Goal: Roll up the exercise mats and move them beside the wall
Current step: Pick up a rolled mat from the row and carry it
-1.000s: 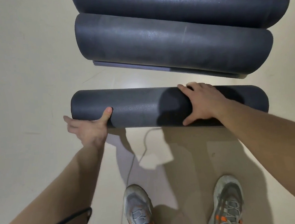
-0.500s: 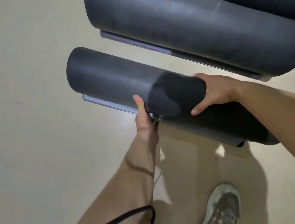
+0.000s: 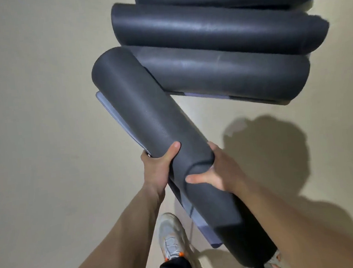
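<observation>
Rolled mat (image 3: 155, 122) lifted, swung endwise; left hand (image 3: 158, 169), right hand (image 3: 222, 172) grip midway

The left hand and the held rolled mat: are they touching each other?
Touching. The head view shows the left hand curled round the side of the rolled mat, with its thumb lying on top.

Looks like workout room or gym; can't tell which; smooth pale floor (image 3: 33, 124), bit shiny; row of rolled mats (image 3: 216, 35) lying side by side, dark grey, thick and soft-looking; one more lifted mat (image 3: 148, 115), rolled too, same dark grey, purple side peeking out at loose edge; light sport shoe (image 3: 172, 237) with orange bits on foot below; dim light, big dark shadow (image 3: 273, 147) on floor
</observation>
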`<state>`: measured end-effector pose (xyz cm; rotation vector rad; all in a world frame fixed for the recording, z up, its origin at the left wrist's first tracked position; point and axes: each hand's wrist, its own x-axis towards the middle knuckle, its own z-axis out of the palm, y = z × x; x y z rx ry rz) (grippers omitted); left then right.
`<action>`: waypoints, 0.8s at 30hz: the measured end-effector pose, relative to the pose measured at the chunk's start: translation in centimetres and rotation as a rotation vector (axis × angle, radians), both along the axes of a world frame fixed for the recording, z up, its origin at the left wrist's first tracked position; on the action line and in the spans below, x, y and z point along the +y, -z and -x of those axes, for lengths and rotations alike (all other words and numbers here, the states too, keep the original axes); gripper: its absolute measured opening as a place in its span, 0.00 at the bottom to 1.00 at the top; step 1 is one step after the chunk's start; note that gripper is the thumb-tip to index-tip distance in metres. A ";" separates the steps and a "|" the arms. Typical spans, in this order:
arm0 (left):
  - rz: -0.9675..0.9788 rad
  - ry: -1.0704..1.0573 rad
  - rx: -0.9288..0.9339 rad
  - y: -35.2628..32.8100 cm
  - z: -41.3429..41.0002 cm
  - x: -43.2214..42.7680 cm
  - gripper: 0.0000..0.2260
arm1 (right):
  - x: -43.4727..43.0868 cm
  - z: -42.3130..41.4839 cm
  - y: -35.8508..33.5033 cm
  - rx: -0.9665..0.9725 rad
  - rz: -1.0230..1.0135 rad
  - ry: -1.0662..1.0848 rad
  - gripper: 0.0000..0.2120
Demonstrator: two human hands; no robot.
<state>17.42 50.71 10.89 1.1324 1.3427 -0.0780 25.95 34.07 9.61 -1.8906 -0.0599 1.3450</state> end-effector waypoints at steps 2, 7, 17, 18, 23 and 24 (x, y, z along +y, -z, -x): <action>-0.033 0.067 -0.011 -4.6 -2.9 -0.3 0.49 | -0.9 -1.6 -4.0 0.007 -0.028 0.104 0.51; -0.080 0.294 -0.112 -15.7 -14.9 -6.1 0.45 | -7.7 -9.9 -14.9 -0.043 -0.085 0.335 0.42; 0.015 0.608 -0.307 -28.8 -38.4 -34.0 0.42 | -36.1 -26.8 -30.2 -0.220 -0.048 0.652 0.45; 0.007 0.632 -0.316 -29.5 -40.3 -37.0 0.44 | -38.8 -28.4 -30.9 -0.232 -0.031 0.665 0.45; 0.037 0.742 -0.341 -30.5 -50.6 -50.2 0.46 | -51.4 -36.8 -32.5 -0.245 0.063 0.778 0.50; 0.057 0.772 -0.348 -30.3 -52.8 -52.8 0.44 | -53.8 -38.5 -32.6 -0.239 0.070 0.813 0.49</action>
